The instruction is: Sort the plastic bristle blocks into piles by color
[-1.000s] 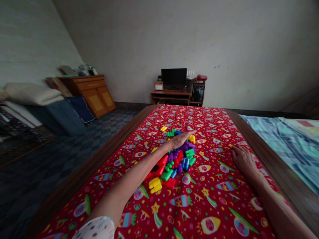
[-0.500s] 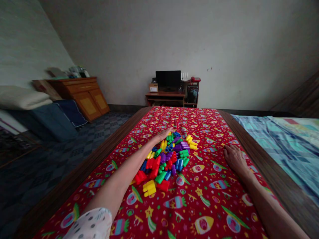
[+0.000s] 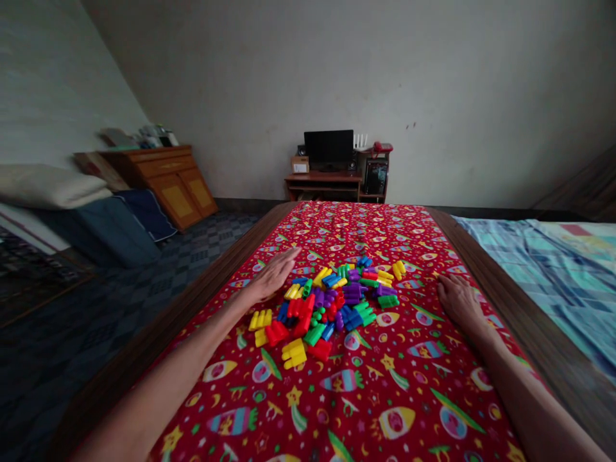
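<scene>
A pile of small plastic building blocks (image 3: 332, 305) in red, yellow, green, blue and purple lies on a red patterned cloth (image 3: 366, 398) over a long wooden table. My left hand (image 3: 272, 277) lies flat with fingers stretched out, at the pile's left edge, touching the cloth beside the blocks. My right hand (image 3: 457, 300) rests palm down on the cloth to the right of the pile, apart from the blocks, fingers loosely spread. Neither hand holds anything.
The table's wooden edge (image 3: 158, 333) runs along the left. A bed with a checked blue sheet (image 3: 558, 276) is at the right. A wooden cabinet (image 3: 168, 183) stands at the left wall, and a desk with a monitor (image 3: 330, 146) at the far wall.
My left hand has swept from over the far side of the pile back to its left edge, and the blocks have spread out wider. My right hand has stayed nearly still.
</scene>
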Motion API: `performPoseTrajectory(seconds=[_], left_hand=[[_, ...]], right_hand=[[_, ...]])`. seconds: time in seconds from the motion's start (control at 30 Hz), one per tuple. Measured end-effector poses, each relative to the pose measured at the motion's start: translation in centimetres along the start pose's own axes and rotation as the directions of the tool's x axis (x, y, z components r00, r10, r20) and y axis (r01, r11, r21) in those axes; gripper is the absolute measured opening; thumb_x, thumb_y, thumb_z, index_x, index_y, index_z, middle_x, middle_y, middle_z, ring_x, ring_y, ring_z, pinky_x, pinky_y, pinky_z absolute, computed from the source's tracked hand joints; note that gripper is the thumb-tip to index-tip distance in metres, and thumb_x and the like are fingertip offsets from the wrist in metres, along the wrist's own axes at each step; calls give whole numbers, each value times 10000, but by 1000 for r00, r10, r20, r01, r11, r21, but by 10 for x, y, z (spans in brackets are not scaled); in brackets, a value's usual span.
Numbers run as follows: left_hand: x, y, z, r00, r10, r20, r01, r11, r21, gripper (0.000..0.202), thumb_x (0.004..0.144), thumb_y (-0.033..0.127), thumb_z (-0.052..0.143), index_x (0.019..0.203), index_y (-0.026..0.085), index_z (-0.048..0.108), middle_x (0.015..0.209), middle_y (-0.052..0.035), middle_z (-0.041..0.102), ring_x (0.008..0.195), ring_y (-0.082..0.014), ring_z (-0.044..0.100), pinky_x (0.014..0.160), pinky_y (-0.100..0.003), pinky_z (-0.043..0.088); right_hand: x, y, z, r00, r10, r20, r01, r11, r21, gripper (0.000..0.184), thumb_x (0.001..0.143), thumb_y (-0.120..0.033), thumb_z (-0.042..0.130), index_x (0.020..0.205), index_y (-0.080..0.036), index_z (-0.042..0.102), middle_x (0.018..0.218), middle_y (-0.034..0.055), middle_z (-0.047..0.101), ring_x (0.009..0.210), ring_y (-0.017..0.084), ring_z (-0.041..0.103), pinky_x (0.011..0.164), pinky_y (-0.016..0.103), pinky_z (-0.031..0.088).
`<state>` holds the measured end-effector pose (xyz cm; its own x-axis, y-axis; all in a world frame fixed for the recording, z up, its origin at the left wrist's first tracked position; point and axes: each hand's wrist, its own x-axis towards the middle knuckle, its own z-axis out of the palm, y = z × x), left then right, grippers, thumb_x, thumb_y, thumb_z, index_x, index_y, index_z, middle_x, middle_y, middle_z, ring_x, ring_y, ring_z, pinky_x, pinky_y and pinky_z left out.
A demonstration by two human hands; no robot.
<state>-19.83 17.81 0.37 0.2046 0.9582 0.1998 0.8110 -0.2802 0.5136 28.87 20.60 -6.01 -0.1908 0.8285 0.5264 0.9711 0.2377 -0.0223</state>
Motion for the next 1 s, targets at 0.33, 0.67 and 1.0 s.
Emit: performPoseTrajectory(seconds=[0.33,0.67,1.0], left_hand=[[-49,-81,-6,980,-165,-111,175,981,84,601,832,584,401,1329,281,549,1507,-25,400,1433,-254,277,1181,-449,115],[-71,-73,-10,951,-210,-228,212,977,-13,728,899,616,157,1466,212,371,1532,-62,367,1442,-272,247,1184,-464,178],[-124,20,37,972,209,104,-215,976,42,1146,596,716,717,1524,337,162,1616,-47,62,1444,-420,135,1163,-547,221]], right_hand=[[-4,6,1,999,-23,-37,26,997,73,349,924,-261,338,979,-143,662,901,139,647,933,271,580,847,396,459],[2,-36,-5,998,26,-54,-4,927,375,478,978,-429,290,1232,-145,579,1197,163,634,1206,293,531,989,453,437],[7,-135,-10,957,-279,81,198,829,523,488,994,-431,264,1320,-208,550,1416,130,479,1376,290,350,1111,528,327]])
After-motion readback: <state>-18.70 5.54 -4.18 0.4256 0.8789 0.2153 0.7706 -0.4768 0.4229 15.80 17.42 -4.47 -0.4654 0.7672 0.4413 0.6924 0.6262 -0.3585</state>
